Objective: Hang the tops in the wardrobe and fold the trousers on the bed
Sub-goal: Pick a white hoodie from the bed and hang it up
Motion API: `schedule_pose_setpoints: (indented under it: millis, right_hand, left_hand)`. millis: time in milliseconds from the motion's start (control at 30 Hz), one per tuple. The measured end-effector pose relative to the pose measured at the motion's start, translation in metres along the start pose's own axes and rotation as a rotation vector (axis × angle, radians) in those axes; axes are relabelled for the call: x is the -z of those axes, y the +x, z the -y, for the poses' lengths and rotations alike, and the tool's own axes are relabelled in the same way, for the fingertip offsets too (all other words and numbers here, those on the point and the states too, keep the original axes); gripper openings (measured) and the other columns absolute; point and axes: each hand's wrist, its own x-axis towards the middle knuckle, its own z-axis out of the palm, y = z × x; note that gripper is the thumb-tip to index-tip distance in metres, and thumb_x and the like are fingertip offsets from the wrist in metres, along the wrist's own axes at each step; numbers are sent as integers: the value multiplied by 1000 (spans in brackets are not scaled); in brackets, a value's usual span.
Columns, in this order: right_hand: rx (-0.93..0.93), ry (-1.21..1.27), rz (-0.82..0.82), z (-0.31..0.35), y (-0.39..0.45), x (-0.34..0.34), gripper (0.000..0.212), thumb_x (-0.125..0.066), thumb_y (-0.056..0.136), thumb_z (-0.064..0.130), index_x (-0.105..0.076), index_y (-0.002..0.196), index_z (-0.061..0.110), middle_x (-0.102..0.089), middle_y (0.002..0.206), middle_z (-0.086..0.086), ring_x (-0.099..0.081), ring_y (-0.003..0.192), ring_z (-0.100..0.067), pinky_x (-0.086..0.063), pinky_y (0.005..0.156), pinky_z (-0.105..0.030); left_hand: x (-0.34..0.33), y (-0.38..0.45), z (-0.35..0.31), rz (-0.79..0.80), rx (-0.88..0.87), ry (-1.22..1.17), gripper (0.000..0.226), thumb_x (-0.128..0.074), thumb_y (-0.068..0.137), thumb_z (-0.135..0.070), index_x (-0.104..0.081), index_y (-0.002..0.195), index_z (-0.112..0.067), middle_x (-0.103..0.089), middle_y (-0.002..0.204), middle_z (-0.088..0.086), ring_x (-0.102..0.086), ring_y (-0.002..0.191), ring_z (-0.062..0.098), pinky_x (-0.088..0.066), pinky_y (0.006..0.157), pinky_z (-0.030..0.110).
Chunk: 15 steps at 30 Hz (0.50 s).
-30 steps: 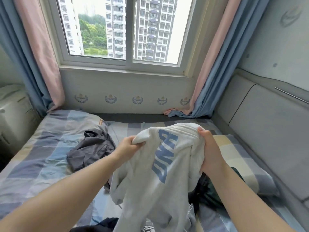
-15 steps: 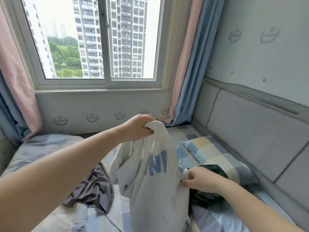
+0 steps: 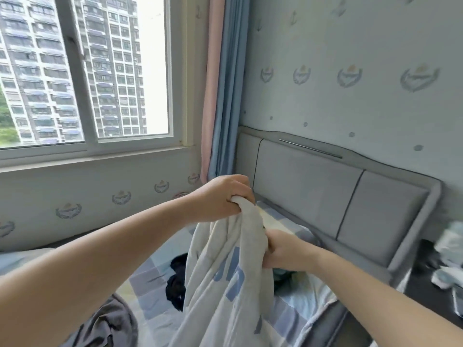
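At the bed's near left edge a dark grey garment [image 3: 107,324] lies crumpled on the checked sheet of the bed [image 3: 155,276]. Further in, a small black garment [image 3: 176,284] lies bunched on the sheet, just beside the hanging cloth and partly hidden by it.

The left hand [image 3: 220,199] is raised above the middle of the bed, its forearm stretching in from the lower left. Its fingers [image 3: 240,194] are curled tight, knuckles up, clenching a gathered fold at the very top of the white top [image 3: 225,284], so the cloth emerges right below the fist.

The white top hangs from that grip in long vertical folds, off the sheet for all of its visible length, running out of the bottom of the view. It is pale grey-white with large blue block letters across it, creased so that they cannot be read.

The right hand [image 3: 285,251] sits lower and to the right, against the top's right side, the forearm coming up from the lower right corner. Its fingers are curled into the cloth, bunching a handful of the fabric's edge.

Behind it, toward the bed's head end, a dark green garment [image 3: 283,272] shows just under the wrist, before the grey padded headboard [image 3: 338,201].
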Motion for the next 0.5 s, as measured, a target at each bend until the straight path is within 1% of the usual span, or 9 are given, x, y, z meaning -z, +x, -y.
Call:
schedule_pose_setpoints:
  millis: [67, 133, 167, 200, 233, 300, 333, 400, 500]
  right_hand:
    - [-93, 72, -76, -4, -24, -4, 19, -61, 70, 26, -58, 83, 40, -63, 80, 18, -59, 77, -2, -51, 75, -32]
    - [-134, 35, -121, -3, -46, 0, 31, -55, 67, 33, -57, 95, 21, -64, 92, 1, -61, 86, -17, -50, 80, -37]
    - [-154, -3, -165, -3, -59, 5, 38, -52, 65, 38, -56, 95, 16, -63, 93, -4, -60, 87, -20, -49, 78, -37]
    - [-182, -30, -212, -1, -77, 11, 38, -51, 65, 41, -55, 92, 15, -63, 90, -4, -59, 83, -19, -47, 73, -34]
    - [-187, -47, -250, 1, -91, 16, 31, -51, 66, 41, -55, 88, 19, -62, 84, 1, -58, 76, -14, -45, 68, -30]
    - [-231, -98, -332, 8, -127, 27, 7, -53, 72, 34, -53, 79, 31, -59, 73, 12, -52, 62, 1, -39, 58, -19]
    - [-249, -125, -355, 11, -138, 33, 5, -54, 73, 30, -51, 74, 34, -58, 68, 16, -51, 59, 2, -36, 55, -16]
    - [-286, -179, -422, 18, -172, 44, 14, -55, 74, 23, -49, 69, 34, -55, 63, 14, -48, 56, 1, -34, 53, -17]
    - [-363, -224, -487, 22, -229, 52, 3, -54, 70, 22, -51, 71, 22, -54, 67, 1, -47, 60, -6, -33, 57, -24]
  left_hand:
    - [-5, 0, -5, -38, -19, -14, 28, -67, 78, 1, -73, 91, -23, -53, 81, -18, -55, 76, 0, -41, 68, 9]
    - [-11, 2, -5, -72, -2, -2, 33, -68, 77, -2, -71, 97, -29, -56, 85, -19, -55, 80, 0, -44, 71, 12]
    - [-14, 3, -5, -84, 5, 33, 33, -68, 77, -5, -71, 98, -30, -56, 86, -19, -56, 80, 0, -45, 71, 15]
    - [-19, 4, -7, -83, -4, 77, 31, -69, 77, -8, -70, 98, -31, -57, 88, -18, -56, 79, 1, -46, 71, 20]
    - [-24, 4, -8, -73, -7, 130, 28, -69, 76, -11, -70, 97, -30, -58, 89, -17, -57, 80, 6, -47, 70, 25]
    - [-39, 11, -17, -27, -44, 188, 22, -69, 76, -18, -69, 95, -29, -61, 90, -14, -59, 81, 12, -46, 67, 27]
    - [-46, 13, -20, -9, -52, 202, 19, -69, 77, -23, -68, 95, -28, -62, 90, -13, -59, 83, 13, -43, 66, 26]
    - [-67, 27, -36, 35, -83, 208, 20, -68, 79, -36, -64, 98, -30, -62, 90, -13, -58, 86, 14, -38, 65, 26]
    - [-105, 41, -64, 186, -126, 234, 36, -65, 74, -54, -55, 105, -37, -64, 87, -15, -56, 84, 12, -30, 69, 19]
